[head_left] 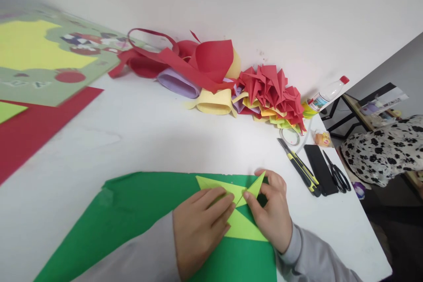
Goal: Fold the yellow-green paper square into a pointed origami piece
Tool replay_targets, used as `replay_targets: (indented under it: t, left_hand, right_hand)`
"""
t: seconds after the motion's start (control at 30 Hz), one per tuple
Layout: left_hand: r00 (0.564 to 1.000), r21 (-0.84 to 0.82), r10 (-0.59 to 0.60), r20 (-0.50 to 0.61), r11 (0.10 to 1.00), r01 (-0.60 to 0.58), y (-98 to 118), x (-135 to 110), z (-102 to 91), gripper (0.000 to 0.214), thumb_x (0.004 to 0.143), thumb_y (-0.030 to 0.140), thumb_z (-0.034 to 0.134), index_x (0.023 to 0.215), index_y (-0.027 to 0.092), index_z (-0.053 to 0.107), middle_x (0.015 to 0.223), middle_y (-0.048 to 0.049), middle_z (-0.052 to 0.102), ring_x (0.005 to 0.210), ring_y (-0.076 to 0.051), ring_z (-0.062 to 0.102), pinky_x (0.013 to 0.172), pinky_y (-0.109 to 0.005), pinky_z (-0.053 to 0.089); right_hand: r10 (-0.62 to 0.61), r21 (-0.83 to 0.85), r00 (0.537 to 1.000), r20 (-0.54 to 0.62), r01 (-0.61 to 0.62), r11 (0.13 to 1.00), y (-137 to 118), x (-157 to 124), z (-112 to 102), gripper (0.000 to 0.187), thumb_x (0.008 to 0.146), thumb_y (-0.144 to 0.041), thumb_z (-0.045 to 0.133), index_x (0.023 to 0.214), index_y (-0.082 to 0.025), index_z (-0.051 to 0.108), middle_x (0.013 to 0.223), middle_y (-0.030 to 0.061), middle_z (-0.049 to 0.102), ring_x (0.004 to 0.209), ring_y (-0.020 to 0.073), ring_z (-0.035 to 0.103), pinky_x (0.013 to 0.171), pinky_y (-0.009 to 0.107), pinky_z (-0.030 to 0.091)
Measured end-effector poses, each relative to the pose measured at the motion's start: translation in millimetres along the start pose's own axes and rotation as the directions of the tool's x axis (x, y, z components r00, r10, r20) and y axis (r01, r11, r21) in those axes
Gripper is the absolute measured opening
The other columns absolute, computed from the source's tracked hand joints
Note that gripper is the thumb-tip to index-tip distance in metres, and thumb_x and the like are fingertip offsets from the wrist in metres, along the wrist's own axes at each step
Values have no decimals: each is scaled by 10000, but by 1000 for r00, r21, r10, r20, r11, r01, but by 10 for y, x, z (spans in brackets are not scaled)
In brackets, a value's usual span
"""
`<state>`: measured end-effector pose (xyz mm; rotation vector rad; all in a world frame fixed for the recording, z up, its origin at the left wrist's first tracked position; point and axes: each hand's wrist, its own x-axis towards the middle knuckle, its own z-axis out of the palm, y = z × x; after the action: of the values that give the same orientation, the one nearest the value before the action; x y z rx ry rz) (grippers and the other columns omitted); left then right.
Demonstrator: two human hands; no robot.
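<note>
A light green folded paper piece (243, 225) lies on a dark green sheet (139, 202) at the near edge of the white table (139, 132). My left hand (201, 224) lies over its left part, fingers pressed flat on the paper. My right hand (272, 211) pinches a pointed flap of the same piece between thumb and fingers. Both hands meet at the fold in the middle. Grey sleeves cover both forearms.
A pile of red, yellow and purple folded papers (264, 92) lies against the wall. At the right are a yellow utility knife (300, 167), a black case (320, 169), scissors (337, 172), a tape roll (290, 135) and a bottle (327, 92). Red card (29, 128) lies left.
</note>
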<state>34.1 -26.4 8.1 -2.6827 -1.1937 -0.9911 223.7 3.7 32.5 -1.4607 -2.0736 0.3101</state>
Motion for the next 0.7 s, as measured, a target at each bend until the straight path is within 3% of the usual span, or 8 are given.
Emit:
replay_targets:
  t: [0.23,0.4,0.7]
  left_hand:
    - [999,-16,-15,-51,1000,14,7,-14,-8,203,911,130,516,1003,99,695,1001,-125,720,989,-263,611,845,-414,559]
    - [999,-6,-9,-40,1000,9,2,-28,14,197,915,126,518,1022,89,680,1011,-116,708,993,-267,602,844,-408,534]
    - [1000,40,28,4,999,-28,-2,-8,8,263,946,88,432,1049,128,671,994,-91,688,974,-262,582,790,-415,514]
  right_hand:
    - [-12,2,1000,-2,12,1000,-5,-16,7,140,864,-269,614,750,-192,584,1108,117,608,1089,291,528,955,508,392]
    - [-18,-23,1000,13,19,1000,-2,-13,3,83,861,-260,609,845,-188,572,1100,114,591,1074,286,521,941,502,407]
    - [-4,-45,1000,14,4,999,-25,-12,8,61,863,-243,604,853,-187,584,1107,109,592,1066,284,520,934,483,406]
